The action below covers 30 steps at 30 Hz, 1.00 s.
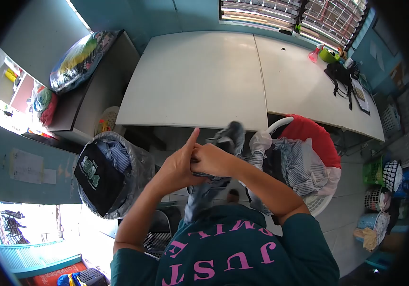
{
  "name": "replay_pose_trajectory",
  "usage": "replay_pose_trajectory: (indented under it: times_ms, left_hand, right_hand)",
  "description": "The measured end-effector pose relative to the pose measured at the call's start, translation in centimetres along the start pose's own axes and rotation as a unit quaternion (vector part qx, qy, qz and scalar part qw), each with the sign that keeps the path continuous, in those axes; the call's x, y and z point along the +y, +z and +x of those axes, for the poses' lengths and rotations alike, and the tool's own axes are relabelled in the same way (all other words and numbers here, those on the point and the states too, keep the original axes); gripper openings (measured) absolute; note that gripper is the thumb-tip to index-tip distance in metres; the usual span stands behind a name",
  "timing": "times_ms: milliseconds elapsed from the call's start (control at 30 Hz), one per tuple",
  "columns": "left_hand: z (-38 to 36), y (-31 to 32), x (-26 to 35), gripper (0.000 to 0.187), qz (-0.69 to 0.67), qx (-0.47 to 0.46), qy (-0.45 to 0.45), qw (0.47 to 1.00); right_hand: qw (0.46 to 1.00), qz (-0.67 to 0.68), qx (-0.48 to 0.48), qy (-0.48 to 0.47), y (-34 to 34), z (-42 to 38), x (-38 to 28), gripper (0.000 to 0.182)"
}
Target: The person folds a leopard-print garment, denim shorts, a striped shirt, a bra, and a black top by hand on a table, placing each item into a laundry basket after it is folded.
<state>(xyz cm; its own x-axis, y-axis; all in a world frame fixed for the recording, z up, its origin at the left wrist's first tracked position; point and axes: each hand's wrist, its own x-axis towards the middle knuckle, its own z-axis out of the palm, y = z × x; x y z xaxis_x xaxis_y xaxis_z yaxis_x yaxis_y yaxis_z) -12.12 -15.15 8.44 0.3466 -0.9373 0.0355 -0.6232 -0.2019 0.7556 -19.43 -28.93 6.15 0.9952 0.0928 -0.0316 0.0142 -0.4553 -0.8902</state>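
In front of my chest, a crumpled grey and dark blue garment (200,199) hangs from my hands, partly blurred; its upper end (234,136) sticks out past my knuckles. My right hand (212,159) is closed around the cloth, fingers curled. Against it presses my left hand (176,166), one digit pointing up and the others partly hidden behind the right hand, gripping the cloth from the left. To the right, close to my forearm, stands a white laundry basket (319,204) heaped with striped clothes (302,164) and a red cloth (315,138).
On the left is a plastic-lined bin (140,164) holding a black printed garment (99,178) and blue striped cloth (118,155). White tables (195,81) span the front. A black bag (341,76) and a pink spray bottle (314,54) sit at the far right. A chair (159,231) stands below my left arm.
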Motion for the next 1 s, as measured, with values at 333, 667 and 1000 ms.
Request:
replay_pose_trajectory:
  times_ms: [333, 667, 1000]
  left_hand:
    - [-0.8, -2.2, 2.5, 0.017, 0.132, -0.313, 0.144, 0.929]
    - [-5.0, -10.6, 1.5, 0.023, 0.021, -0.213, 0.160, 0.963]
    - [-8.6, -15.3, -2.5, 0.013, 0.287, -0.027, 0.086, 0.954]
  right_hand:
    - [0.985, 0.094, -0.138, -0.049, -1.0, -5.5, 6.4, 0.051]
    - [0.967, -0.196, 0.129, -0.097, 1.4, -3.8, 12.3, 0.038]
    - [0.956, 0.154, 0.108, 0.224, 2.8, 0.6, 14.3, 0.016]
